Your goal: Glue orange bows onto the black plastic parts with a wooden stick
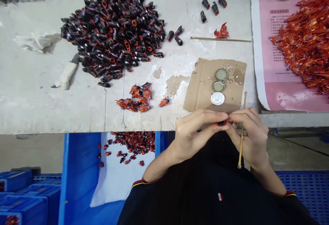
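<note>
My left hand (pixel 197 129) pinches a small black-and-red plastic part (pixel 221 123) between thumb and forefinger, in front of the table edge. At the same part, my right hand (pixel 250 132) has its thumb and forefinger closed; its fingertips partly hide what they grip. A thin wooden stick (pixel 241 139) is tucked upright through the right hand. Just beyond the hands lies a piece of cardboard (pixel 200 84) bearing two bottle caps (pixel 221 74) and a small white round cap (pixel 217 98).
A large heap of black parts (pixel 115 29) covers the table's left middle. Several assembled orange-black pieces (pixel 138 98) lie near the edge. Orange parts (pixel 305 40) are piled on a pink sheet (pixel 280 95). Another stick (pixel 221 39) lies behind. A blue bin (pixel 79 170) stands below.
</note>
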`<state>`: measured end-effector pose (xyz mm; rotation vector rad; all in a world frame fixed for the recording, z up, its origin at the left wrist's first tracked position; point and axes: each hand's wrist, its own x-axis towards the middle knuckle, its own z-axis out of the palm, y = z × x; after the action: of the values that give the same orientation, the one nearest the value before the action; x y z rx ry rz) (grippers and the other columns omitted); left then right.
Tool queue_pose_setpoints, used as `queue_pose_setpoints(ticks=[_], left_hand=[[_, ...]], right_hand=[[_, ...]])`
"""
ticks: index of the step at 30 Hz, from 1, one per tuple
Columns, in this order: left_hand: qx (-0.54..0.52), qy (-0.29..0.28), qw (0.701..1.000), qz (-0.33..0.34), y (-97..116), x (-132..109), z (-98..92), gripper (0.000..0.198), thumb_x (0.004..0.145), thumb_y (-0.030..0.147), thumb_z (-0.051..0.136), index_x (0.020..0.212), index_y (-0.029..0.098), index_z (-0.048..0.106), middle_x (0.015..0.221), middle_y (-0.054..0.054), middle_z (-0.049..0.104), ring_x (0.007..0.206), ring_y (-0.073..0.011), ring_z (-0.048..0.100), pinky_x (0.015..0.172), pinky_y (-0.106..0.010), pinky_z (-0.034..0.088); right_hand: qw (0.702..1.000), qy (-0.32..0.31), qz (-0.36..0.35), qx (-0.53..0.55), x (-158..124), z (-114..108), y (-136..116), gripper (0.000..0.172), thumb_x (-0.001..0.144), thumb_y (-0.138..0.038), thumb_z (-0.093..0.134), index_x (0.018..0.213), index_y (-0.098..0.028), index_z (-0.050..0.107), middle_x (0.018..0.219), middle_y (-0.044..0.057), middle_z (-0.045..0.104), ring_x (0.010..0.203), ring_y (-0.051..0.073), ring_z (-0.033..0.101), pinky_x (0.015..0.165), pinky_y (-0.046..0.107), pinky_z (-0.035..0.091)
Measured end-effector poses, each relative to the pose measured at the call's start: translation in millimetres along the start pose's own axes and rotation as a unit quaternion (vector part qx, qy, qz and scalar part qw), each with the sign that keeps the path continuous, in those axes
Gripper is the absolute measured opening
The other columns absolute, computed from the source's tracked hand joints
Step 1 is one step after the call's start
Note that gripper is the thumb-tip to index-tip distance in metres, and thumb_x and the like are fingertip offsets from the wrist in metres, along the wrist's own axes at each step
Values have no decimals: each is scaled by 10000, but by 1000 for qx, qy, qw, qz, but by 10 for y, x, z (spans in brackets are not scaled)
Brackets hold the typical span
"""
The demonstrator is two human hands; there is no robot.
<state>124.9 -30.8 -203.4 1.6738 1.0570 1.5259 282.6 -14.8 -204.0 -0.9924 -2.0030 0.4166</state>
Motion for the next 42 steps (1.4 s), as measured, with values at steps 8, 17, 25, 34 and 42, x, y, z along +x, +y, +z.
queue_pose_setpoints(ticks=[8, 17, 25, 34, 42], left_hand=[[-128, 29, 991, -4, -135, -2, 35, 230, 740, 178, 811, 941, 240, 719, 871, -2, 767, 848, -152, 746, 753, -277, 638], [-216, -29, 975, -29, -102, -8, -31, 230, 737, 235, 817, 940, 305, 733, 1023, 15, 718, 1155, -130, 635, 1043, -330, 508], [-243, -3, 969, -44, -41, -108, 43, 212, 729, 278, 825, 918, 315, 737, 931, 20, 717, 1113, -155, 661, 1029, -369, 529], [-251, 33, 962, -101, 19, -204, 60, 177, 717, 318, 837, 861, 289, 737, 970, 11, 738, 1092, -166, 680, 1011, -362, 534], [-187, 72, 977, -70, 87, -233, -30, 190, 710, 211, 841, 849, 251, 718, 1018, 4, 743, 1116, -161, 672, 1008, -356, 520]], right_hand=[[998, -19, 20, 49, -27, -5, -7, 111, 882, -175, 626, 962, -229, 571, 831, 13, 647, 772, 159, 590, 682, 314, 458], [992, -58, -50, 102, 22, -74, -31, 153, 939, -184, 527, 1059, -260, 584, 916, 18, 649, 854, 160, 612, 719, 312, 478], [994, 1, -71, 79, -65, -36, -140, 119, 928, -152, 531, 995, -249, 552, 824, 6, 600, 752, 146, 565, 651, 296, 453], [992, -6, -68, 108, -112, 18, -108, 76, 947, -239, 531, 1006, -248, 579, 885, 16, 639, 822, 159, 598, 716, 314, 488], [993, -12, -84, 80, -85, 48, -30, 254, 899, -196, 608, 1145, -248, 573, 961, 41, 649, 908, 177, 624, 751, 325, 528]])
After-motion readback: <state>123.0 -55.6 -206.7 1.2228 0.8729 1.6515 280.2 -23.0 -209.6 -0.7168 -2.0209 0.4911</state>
